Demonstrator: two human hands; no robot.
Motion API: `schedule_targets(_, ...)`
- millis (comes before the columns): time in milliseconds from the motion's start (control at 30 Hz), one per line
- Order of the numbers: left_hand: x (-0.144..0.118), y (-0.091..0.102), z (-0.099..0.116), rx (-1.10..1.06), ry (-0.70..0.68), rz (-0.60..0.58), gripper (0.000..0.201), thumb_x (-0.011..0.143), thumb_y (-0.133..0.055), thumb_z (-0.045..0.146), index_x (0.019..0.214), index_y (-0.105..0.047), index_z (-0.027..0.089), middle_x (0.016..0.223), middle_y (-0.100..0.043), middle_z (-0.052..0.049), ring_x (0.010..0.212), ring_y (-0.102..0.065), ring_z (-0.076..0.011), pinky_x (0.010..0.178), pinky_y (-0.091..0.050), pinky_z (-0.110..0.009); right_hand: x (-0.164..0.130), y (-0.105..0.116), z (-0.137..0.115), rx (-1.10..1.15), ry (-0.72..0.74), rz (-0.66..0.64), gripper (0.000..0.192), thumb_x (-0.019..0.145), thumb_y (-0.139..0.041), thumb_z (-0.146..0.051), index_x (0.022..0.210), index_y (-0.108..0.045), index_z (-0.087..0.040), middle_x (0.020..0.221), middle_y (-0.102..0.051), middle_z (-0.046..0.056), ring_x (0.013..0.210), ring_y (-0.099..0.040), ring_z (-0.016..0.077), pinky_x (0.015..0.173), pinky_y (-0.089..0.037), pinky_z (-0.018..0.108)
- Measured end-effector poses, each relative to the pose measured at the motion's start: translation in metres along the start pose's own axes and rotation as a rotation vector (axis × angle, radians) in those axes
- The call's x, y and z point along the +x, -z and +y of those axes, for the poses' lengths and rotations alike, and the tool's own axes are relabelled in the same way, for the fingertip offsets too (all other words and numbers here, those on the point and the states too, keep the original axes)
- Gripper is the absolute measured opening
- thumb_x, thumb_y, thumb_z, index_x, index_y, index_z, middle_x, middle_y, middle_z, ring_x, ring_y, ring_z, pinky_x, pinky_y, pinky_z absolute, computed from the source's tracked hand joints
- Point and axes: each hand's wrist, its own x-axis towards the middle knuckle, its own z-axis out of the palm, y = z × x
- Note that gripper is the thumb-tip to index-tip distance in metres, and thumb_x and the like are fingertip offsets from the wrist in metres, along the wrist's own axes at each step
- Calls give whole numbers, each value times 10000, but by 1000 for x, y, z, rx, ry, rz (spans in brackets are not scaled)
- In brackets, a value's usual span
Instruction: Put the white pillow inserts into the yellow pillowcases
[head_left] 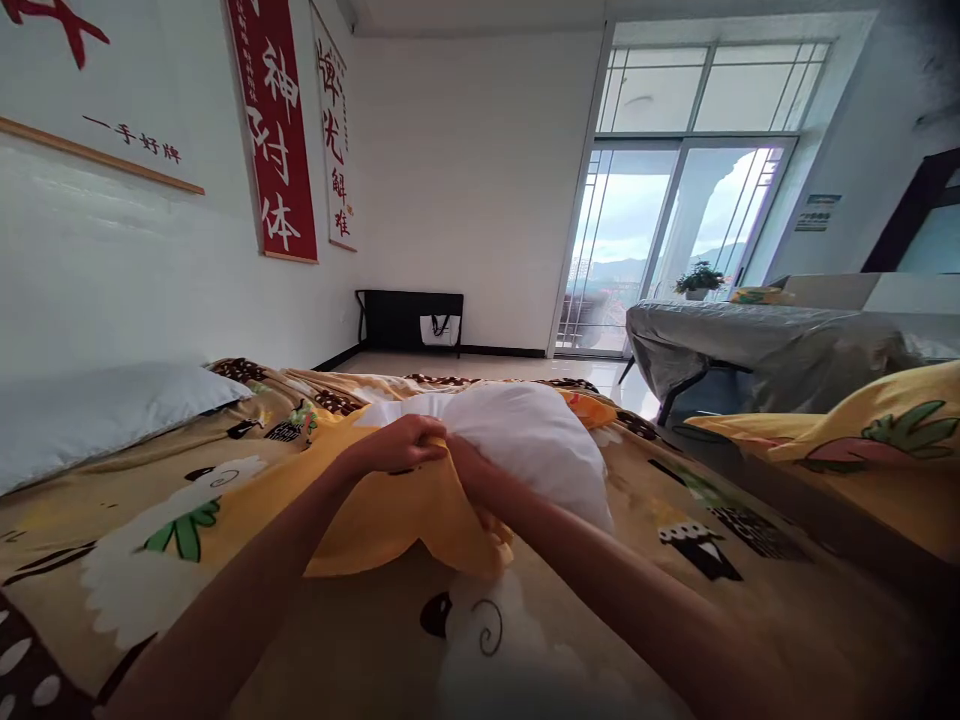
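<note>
A white pillow (525, 430) lies on the patterned bedspread (360, 640), partly inside a yellow pillowcase (397, 515). My left hand (397, 445) is closed on the pillowcase's edge where it meets the white pillow. My right hand (474, 478) reaches into the pillowcase opening, gripping the fabric beside the pillow; its fingers are partly hidden by cloth. The two hands touch each other over the pillow's near end.
A second white pillow (90, 415) lies at the left by the wall. A yellow pillow (862, 425) sits on the right. Beyond the bed are a grey-covered table (750, 335), a black rack (409, 320) and glass balcony doors (667, 240).
</note>
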Motion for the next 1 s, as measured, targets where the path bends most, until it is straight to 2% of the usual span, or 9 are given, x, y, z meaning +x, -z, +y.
schedule_targets(133, -9, -29, -39, 38, 70, -60, 286, 768, -594, 413, 648, -530, 162, 763, -551, -5, 743, -513, -144, 714, -401, -252, -55, -29, 1, -217, 94, -183, 135, 806, -553, -142, 873, -671, -134, 918, -658, 100, 847, -549, 209, 746, -444, 329)
schedule_targets(233, -25, -48, -59, 148, 186, 147, 379, 812, -534, 529, 827, -556, 151, 988, -561, -83, 948, -502, -229, 874, -373, -376, -97, -28, -9, -454, 213, -298, 160, 849, -549, -244, 898, -670, -151, 972, -629, 123, 907, -542, 234, 744, -446, 356)
schedule_targets(333, -36, -58, -60, 331, 287, 376, 423, 907, -370, 519, 1085, -515, 163, 1180, -552, -124, 1116, -470, -262, 960, -305, -450, -109, 4, -26, -425, 199, -350, 261, 830, -596, -333, 1058, -665, -225, 1048, -606, 110, 987, -540, 245, 812, -440, 379)
schedule_targets(467, -39, -66, -51, 456, 326, 271, 441, 932, -308, 503, 1009, -575, 161, 1027, -650, -121, 1007, -564, -261, 874, -331, -419, -71, 67, -21, -74, 90, -562, 474, 784, -656, -406, 1237, -601, -275, 938, -664, 44, 811, -614, 174, 752, -458, 297)
schedule_targets(500, -39, -67, -49, 466, 328, 238, 449, 939, -293, 492, 967, -591, 158, 975, -663, -118, 958, -584, -255, 848, -335, -407, -57, 78, -12, -3, 23, -534, 473, 825, -614, -396, 1279, -568, -271, 906, -681, 29, 778, -624, 154, 743, -460, 279)
schedule_targets(567, -39, -68, -46, 478, 332, 214, 454, 949, -276, 463, 900, -606, 155, 912, -676, -113, 889, -605, -241, 819, -337, -389, -28, 90, 12, -41, -122, -241, 444, 877, -551, -371, 1307, -543, -260, 1006, -693, 51, 871, -638, 165, 809, -456, 297)
schedule_targets(667, -44, -70, -38, 509, 306, 197, 449, 961, -272, 408, 818, -615, 156, 843, -680, -90, 827, -609, -218, 811, -332, -379, 4, 81, 44, -213, -259, 172, 449, 913, -485, -421, 1317, -532, -231, 1284, -592, 100, 1183, -529, 237, 1008, -355, 400)
schedule_targets(867, -73, -83, -21, 555, 249, 194, 429, 969, -276, 330, 781, -627, 172, 808, -673, -57, 778, -593, -204, 842, -329, -417, 10, 32, 51, -233, -274, 15, 583, 908, -385, -583, 1331, -511, -201, 1309, -572, 125, 1212, -515, 281, 1034, -323, 455)
schedule_targets(1000, -77, -67, -12, 595, 255, 251, 403, 964, -298, 326, 790, -633, 184, 829, -660, -55, 818, -591, -218, 810, -368, -408, -13, 34, 27, -266, -194, 35, 612, 858, -465, -610, 1326, -508, -219, 1204, -639, 123, 1096, -590, 286, 947, -399, 411)
